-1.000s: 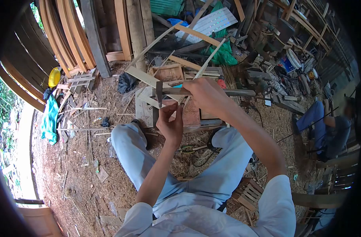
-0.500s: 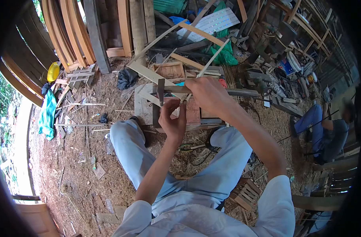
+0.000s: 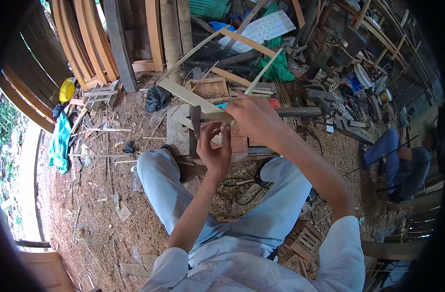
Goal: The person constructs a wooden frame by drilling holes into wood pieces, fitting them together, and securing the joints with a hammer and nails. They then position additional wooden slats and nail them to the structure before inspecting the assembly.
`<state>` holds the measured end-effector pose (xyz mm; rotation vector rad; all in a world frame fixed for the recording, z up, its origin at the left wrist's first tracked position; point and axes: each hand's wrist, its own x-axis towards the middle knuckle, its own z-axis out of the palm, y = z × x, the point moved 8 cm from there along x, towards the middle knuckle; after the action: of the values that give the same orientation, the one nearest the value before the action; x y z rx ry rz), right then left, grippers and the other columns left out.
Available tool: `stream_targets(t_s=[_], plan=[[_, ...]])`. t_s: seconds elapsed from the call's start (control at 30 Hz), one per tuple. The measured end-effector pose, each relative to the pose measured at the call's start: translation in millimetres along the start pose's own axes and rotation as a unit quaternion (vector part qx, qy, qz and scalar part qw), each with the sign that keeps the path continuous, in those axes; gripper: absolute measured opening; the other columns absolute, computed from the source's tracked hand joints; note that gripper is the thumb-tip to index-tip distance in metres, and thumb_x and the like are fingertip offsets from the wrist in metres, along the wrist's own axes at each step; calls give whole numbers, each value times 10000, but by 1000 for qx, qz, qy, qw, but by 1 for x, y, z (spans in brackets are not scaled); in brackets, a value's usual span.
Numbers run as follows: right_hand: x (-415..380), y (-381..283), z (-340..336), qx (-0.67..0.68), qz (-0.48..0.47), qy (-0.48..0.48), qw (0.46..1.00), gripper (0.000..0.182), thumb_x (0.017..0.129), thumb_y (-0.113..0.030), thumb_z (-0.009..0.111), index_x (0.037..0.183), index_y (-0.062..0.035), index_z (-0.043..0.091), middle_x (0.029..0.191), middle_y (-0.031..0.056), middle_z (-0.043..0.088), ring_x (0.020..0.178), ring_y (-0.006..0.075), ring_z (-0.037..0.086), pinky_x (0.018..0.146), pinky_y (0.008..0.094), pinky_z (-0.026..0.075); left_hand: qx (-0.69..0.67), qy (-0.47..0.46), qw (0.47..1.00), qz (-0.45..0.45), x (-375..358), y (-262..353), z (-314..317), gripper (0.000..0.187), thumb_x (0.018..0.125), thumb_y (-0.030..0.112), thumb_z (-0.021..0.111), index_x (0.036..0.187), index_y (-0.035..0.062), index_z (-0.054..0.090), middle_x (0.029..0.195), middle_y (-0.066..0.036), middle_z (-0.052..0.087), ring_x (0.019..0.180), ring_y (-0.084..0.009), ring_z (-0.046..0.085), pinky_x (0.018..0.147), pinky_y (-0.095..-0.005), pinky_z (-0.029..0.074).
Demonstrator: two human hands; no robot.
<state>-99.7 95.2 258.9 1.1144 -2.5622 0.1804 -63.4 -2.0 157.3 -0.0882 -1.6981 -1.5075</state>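
Observation:
My right hand (image 3: 249, 114) is closed around the wooden handle of a hammer (image 3: 300, 112), whose dark metal head points to the left. Just below the handle, my left hand (image 3: 215, 148) has its thumb and fingers pinched together at the joint of thin wooden strips; what lies between the fingertips is too small to make out. A pale wooden strip (image 3: 190, 95) runs from the upper left down to the hands. Under them is a low wooden work surface (image 3: 179, 130).
A small wooden box (image 3: 209, 89) lies beyond the hands. A black plastic bag (image 3: 157, 98) is at the left. Curved timbers (image 3: 88, 44) lean at the back left. Another person (image 3: 408, 168) sits at the right. Wood shavings cover the floor.
The hammer has shifted slightly, its head a little lower and left, and its handle lies more level. My right hand has moved slightly left; my left hand stays nearly in place.

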Motion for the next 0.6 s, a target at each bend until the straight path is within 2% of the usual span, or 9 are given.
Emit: stream_targets(t_s=[0.07, 0.17, 0.27, 0.33, 0.37, 0.43, 0.5, 0.6], plan=[[0, -5, -1, -6, -27, 14, 1000, 125, 747, -63, 637, 864, -22, 651, 744, 145, 662, 764, 311, 688, 664, 403, 556, 62, 1, 998, 30, 1, 6, -1, 155, 806, 26, 700, 930, 25, 608, 877, -106, 654, 740, -233, 661, 637, -334, 519], [2, -1, 5, -36, -13, -11, 999, 139, 737, -73, 652, 865, -19, 658, 744, 143, 664, 775, 305, 689, 673, 403, 555, 65, -8, 997, 42, 5, 11, 4, 130, 809, 32, 688, 924, 43, 627, 857, -105, 640, 712, -240, 641, 610, -353, 478], [4, 8, 4, -2, 31, -40, 999, 148, 736, -83, 674, 874, -30, 666, 748, 142, 669, 788, 306, 688, 674, 409, 552, 73, -10, 996, 49, 11, 11, 6, 138, 806, 34, 692, 936, 50, 651, 864, -94, 607, 703, -209, 630, 624, -335, 474], [1, 21, 5, 126, 113, -49, 984, 117, 743, -32, 640, 852, 7, 622, 765, 172, 644, 774, 377, 634, 671, 443, 506, 85, -24, 994, 64, 17, 25, 6, 123, 818, 39, 694, 935, 24, 658, 858, -92, 581, 696, -197, 624, 632, -311, 474], [0, 23, 7, 125, 107, -45, 985, 117, 743, -32, 640, 852, 7, 622, 765, 172, 644, 774, 377, 634, 671, 443, 506, 100, -39, 991, 74, 19, 30, 7, 116, 831, 44, 695, 933, -1, 664, 851, -90, 556, 689, -185, 619, 639, -287, 475], [-2, 28, 8, 144, 131, 0, 981, 99, 769, -57, 648, 842, 8, 634, 728, 195, 631, 730, 395, 624, 656, 455, 488, 65, -36, 995, 59, 17, 25, 9, 126, 827, 38, 697, 949, 13, 678, 830, -75, 535, 697, -161, 601, 643, -293, 455], [-5, 28, 9, 144, 144, -14, 979, 103, 777, -71, 653, 842, 7, 637, 741, 195, 634, 743, 389, 627, 651, 456, 487, 48, -42, 998, 3, 16, 15, 11, 128, 820, 34, 701, 946, 22, 681, 812, -70, 528, 727, -157, 587, 662, -310, 450], [-6, 26, 12, 137, 157, -30, 978, 118, 788, -99, 667, 854, -2, 650, 757, 194, 639, 756, 385, 629, 644, 458, 483, 58, -33, 997, 34, 14, 17, 10, 104, 811, 23, 704, 908, 16, 667, 841, -67, 522, 742, -162, 565, 650, -299, 451]])
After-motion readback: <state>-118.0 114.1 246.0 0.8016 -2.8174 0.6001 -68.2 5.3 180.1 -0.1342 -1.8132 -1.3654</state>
